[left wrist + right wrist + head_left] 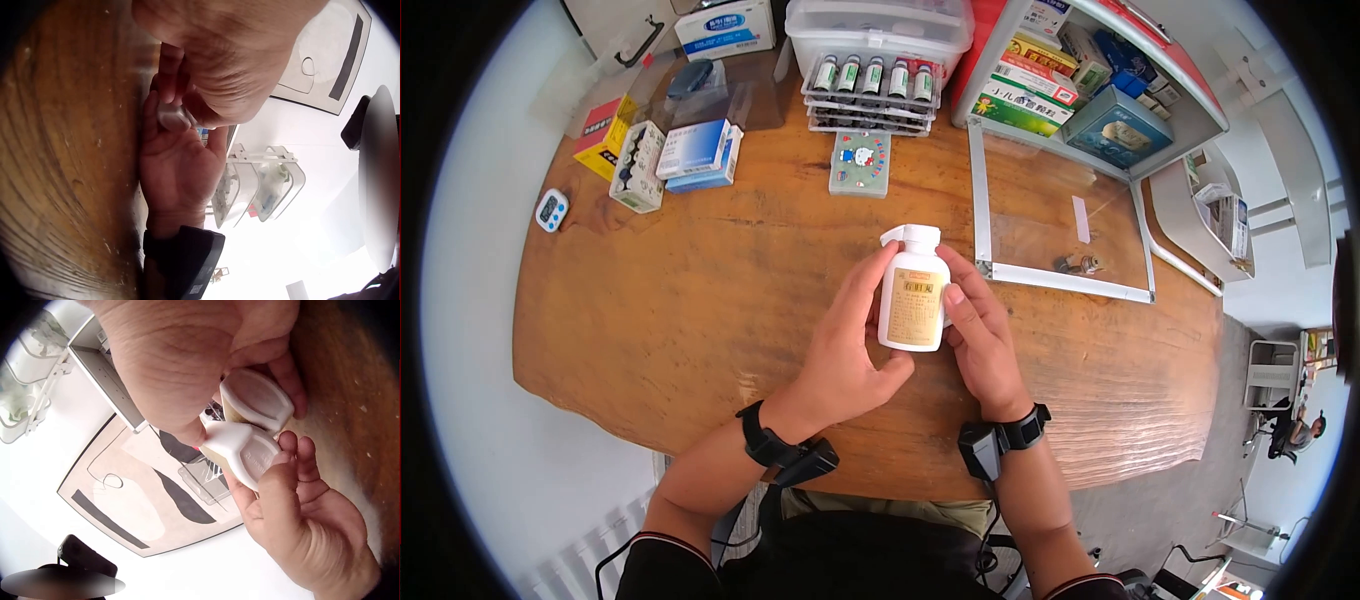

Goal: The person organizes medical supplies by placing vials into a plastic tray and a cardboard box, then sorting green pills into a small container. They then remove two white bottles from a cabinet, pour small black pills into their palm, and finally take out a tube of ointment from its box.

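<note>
A white plastic medicine bottle (915, 300) with a gold label stands upright between my hands over the table. Behind it, a second white cap (893, 235) peeks out on the left; the right wrist view shows two bottle bases, the front bottle's (259, 456) and the rear bottle's (256, 397), side by side. My left hand (840, 340) holds the front bottle from the left, its thumb by the base. From the right, my right hand (985, 345) grips the pair, thumb against the front bottle's side, fingers around the rear one. Most of the rear bottle is hidden in the head view.
Medicine boxes (695, 150) and a small timer (552, 211) sit at the back left. Stacked clear trays of vials (870, 95) and a cartoon-printed case (859, 164) lie beyond the hands. At right, a cabinet (1080, 80) has its framed clear door (1060, 225) lowered onto the table.
</note>
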A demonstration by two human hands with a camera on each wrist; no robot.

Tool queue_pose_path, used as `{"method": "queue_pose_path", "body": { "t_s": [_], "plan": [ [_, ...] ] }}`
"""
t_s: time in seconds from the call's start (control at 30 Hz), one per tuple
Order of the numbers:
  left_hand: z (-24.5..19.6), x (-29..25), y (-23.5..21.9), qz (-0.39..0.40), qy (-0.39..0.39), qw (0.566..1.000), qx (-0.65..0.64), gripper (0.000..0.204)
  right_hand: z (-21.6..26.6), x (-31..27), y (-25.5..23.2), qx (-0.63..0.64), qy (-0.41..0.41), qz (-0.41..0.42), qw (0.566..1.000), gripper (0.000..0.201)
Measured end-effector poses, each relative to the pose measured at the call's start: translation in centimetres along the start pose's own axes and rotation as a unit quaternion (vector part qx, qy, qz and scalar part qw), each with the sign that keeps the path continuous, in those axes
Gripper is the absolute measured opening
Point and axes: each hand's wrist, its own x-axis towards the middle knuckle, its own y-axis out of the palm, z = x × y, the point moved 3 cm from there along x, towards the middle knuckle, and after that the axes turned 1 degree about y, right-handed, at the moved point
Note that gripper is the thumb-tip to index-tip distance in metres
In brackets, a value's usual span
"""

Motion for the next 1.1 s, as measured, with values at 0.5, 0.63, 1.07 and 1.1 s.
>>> {"method": "queue_pose_path", "body": {
  "t_s": [0.5, 0.63, 1.07, 1.1],
  "plan": [
    [0.17, 0.18, 0.32, 0.014, -0.023, 0.999, -0.043, 0.094, -0.07, -0.01, -0.45, 0.026, 0.016, 0.000, 1.000, 0.055],
    [0.36, 0.22, 0.49, 0.018, -0.021, 0.998, -0.063, 0.094, 0.00, 0.06, -0.52, 0.005, 0.013, -0.008, 1.000, 0.054],
    [0.56, 0.20, 0.53, 0.015, -0.012, 0.999, -0.040, 0.095, -0.15, 0.10, -0.50, 0.019, 0.004, -0.004, 1.000, 0.054],
    [0.49, 0.21, 0.54, 0.015, -0.008, 0.999, -0.037, 0.095, -0.13, 0.10, -0.48, 0.019, 0.005, -0.003, 1.000, 0.054]
  ]
}}
